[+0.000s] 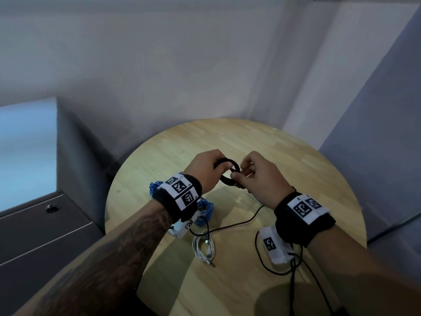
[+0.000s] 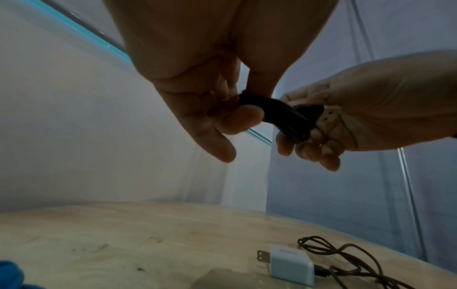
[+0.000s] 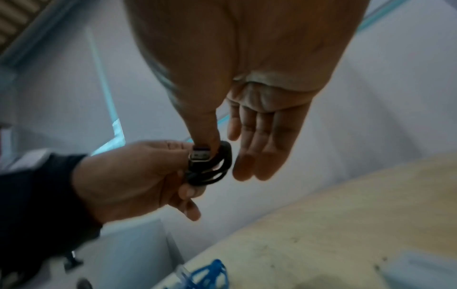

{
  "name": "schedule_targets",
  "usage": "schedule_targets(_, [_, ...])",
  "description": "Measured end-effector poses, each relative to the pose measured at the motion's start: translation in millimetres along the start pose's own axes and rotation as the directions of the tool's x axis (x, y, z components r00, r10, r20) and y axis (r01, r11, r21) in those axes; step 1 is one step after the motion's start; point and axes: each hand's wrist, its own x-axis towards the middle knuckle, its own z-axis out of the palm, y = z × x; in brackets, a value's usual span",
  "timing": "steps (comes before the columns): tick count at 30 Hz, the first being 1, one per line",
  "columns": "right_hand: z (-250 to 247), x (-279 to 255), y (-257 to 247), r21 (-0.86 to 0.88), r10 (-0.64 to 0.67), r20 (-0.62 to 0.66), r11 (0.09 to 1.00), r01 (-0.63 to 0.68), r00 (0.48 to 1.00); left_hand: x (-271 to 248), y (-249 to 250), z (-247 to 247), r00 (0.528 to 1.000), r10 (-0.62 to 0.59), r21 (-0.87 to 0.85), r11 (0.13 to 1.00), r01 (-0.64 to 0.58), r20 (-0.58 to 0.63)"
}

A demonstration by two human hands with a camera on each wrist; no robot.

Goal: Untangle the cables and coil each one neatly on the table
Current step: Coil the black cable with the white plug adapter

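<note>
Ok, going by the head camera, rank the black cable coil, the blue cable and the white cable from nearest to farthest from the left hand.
1. Black cable coil: held in the left hand.
2. Blue cable: on the table, below the left wrist.
3. White cable: coiled, toward the near edge.

**Black coil aloft, two bundles down**

I see a small black cable coil [image 1: 227, 172] held above the round table [image 1: 296, 160] — its USB plug [image 3: 199, 155] showing. A white coil [image 1: 204, 247] and a blue bundle [image 1: 205, 212] lie on the wood.
</note>
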Motion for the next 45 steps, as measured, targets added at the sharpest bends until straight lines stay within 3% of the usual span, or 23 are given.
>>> schedule_targets(3, [1.6, -0.9, -1.1, -0.484, -0.050, 0.018, 0.873, 0.052, 0.999, 1.6, -3.8, 2.0, 0.999, -0.038, 0.004, 0.999, 0.037, 0.031])
schedule_targets(5, [2.5, -2.2, -6.4, -0.602, -0.089, 0.045, 0.792, 0.098, 0.995, 1.2, -3.2, -0.2, 0.995, -0.064, -0.069, 0.995, 0.069, 0.078])
schedule_targets(6, [2.2, -1.6, -8.2, -0.606, -0.105, 0.059, 0.786, 0.119, 0.993, 1.4, -2.7, -2.1, 0.991, -0.079, -0.141, 0.986, 0.094, 0.110])
schedule_targets(8, [-4.4, 2.9, -5.6, -0.449, -0.108, 0.055, 0.885, 0.121, 0.993, 4.0, -8.3, -7.3, 0.987, -0.093, -0.244, 0.962, 0.122, 0.129])
schedule_targets(11, [-42.4, 14.0, 9.8, -0.057, 0.008, -0.139, 0.998, -0.016, 0.990, 14.7, -34.7, -29.6, 0.980, -0.189, -0.227, 0.959, 0.171, -0.063])
schedule_targets(13, [-65.0, 12.6, 24.9, 0.004, 0.055, -0.198, 0.998, -0.056, 0.979, 22.4, -52.8, -47.4, 0.960, -0.223, -0.180, 0.965, 0.193, -0.167])
schedule_targets(15, [-70.0, 9.6, 39.2, -0.007, 0.084, -0.120, 0.996, -0.085, 0.989, 27.8, -56.2, -51.2, 0.974, -0.188, -0.115, 0.978, 0.174, -0.130])
schedule_targets(19, [-48.2, 12.3, 73.3, -0.228, 0.196, 0.128, 0.960, -0.163, 0.972, 42.0, -45.3, -16.3, 0.984, -0.155, 0.038, 0.988, 0.152, 0.088])
schedule_targets(23, [-34.3, 13.2, 99.2, -0.526, 0.338, 0.259, 0.835, -0.161, 0.905, 61.8, -52.7, 14.3, 0.928, -0.324, 0.175, 0.940, 0.294, 0.182])
schedule_targets(25, [-29.0, 10.8, 103.8, -0.645, 0.433, 0.296, 0.748, -0.156, 0.852, 62.7, -58.4, 25.4, 0.888, -0.389, 0.277, 0.906, 0.320, 0.244])
schedule_targets(27, [-25.9, 9.4, 104.6, -0.742, 0.464, 0.300, 0.663, -0.102, 0.833, 60.2, -60.3, 31.2, 0.861, -0.422, 0.460, 0.848, 0.263, 0.285])
schedule_targets(29, [-26.8, 8.5, 105.8, -0.774, 0.466, 0.278, 0.627, -0.091, 0.840, 57.7, -55.9, 31.6, 0.896, -0.379, 0.570, 0.799, 0.190, 0.233])
schedule_targets(33, [-42.8, 7.8, 99.1, -0.693, 0.413, 0.229, 0.705, -0.150, 0.882, 51.3, -32.4, 29.7, 0.974, -0.186, 0.403, 0.907, 0.119, 0.131])
schedule_targets(38, [-79.1, -0.3, 77.3, -0.490, 0.192, 0.019, 0.857, -0.159, 0.981, 40.4, 5.7, 31.3, 0.987, -0.023, 0.249, 0.968, -0.018, 0.160])
schedule_targets(41, [-94.5, -6.1, 71.7, -0.348, 0.089, -0.105, 0.930, -0.120, 0.991, 32.9, 24.4, 30.2, 0.986, 0.014, 0.165, 0.985, -0.042, 0.169])
schedule_targets(45, [-109.4, -12.5, 57.0, -0.110, -0.017, -0.255, 0.994, -0.012, 0.967, 21.5, 43.8, 26.1, 0.983, 0.028, -0.068, 0.998, -0.016, 0.183])
